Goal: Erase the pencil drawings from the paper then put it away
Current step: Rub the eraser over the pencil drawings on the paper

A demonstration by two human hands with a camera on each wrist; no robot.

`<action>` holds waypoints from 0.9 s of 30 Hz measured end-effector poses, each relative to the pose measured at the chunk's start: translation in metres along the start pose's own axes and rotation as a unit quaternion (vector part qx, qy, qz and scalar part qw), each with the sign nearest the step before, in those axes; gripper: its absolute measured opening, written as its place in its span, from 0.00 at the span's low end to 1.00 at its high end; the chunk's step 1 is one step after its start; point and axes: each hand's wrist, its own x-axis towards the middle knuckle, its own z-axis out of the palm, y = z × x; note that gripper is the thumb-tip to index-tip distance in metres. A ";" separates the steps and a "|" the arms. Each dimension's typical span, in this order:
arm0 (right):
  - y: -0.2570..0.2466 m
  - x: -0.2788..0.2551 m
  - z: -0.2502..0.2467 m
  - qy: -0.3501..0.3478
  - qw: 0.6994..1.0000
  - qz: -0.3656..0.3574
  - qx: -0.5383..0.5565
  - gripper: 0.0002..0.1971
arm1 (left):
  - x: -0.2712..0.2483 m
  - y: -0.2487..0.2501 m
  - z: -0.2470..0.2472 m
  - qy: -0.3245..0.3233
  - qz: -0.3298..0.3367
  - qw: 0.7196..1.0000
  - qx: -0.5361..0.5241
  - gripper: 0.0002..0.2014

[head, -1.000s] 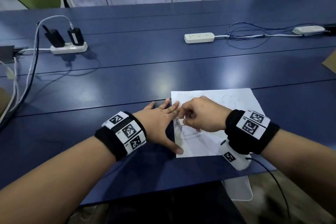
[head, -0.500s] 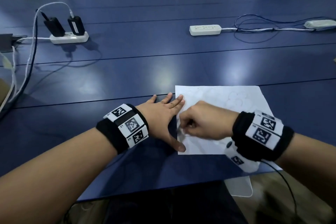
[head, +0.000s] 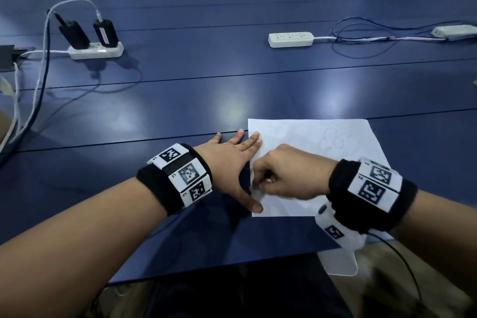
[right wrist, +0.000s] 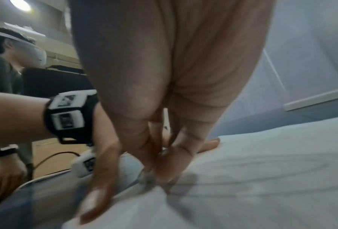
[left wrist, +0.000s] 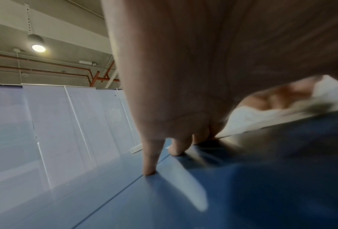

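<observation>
A white paper (head: 322,137) lies flat on the blue table (head: 232,72) near its front edge, with a faint pencil flower (head: 335,141) on its far part. My left hand (head: 240,162) lies flat with fingers spread, its index finger and thumb pressing the sheet's left edge. My right hand (head: 259,184) is curled and pinches a small whitish eraser (head: 256,192) against the paper, close to the left thumb. In the right wrist view the eraser (right wrist: 148,179) touches the paper (right wrist: 262,170) over faint pencil lines. The left wrist view shows my left fingers (left wrist: 150,162) on the table.
A power strip with two black chargers (head: 95,51) and cables sits at the far left. Another strip (head: 290,39) and a white adapter (head: 454,31) with looped wires lie at the far right. A white object (head: 340,263) shows below the table edge. Another person (right wrist: 5,62) sits nearby.
My right hand has slid with the eraser towards the paper's left edge and my left thumb. The left hand stays pressed on the sheet. The head view has shifted slightly.
</observation>
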 end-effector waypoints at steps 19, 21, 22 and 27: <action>-0.001 0.003 0.005 -0.031 0.999 -0.026 0.009 0.04 | 0.005 -0.003 0.004 -0.007 0.001 1.000 0.004 0.73; 0.001 0.006 0.002 -0.012 1.000 -0.017 0.004 0.03 | 0.005 -0.003 0.004 -0.006 0.005 1.000 0.000 0.72; 0.006 0.010 -0.001 0.019 1.000 -0.007 -0.009 0.03 | 0.006 -0.004 0.004 -0.005 0.009 1.000 0.000 0.71; 0.017 0.010 -0.005 0.056 0.998 0.006 -0.021 0.05 | 0.005 -0.003 0.003 -0.006 0.007 1.000 0.005 0.71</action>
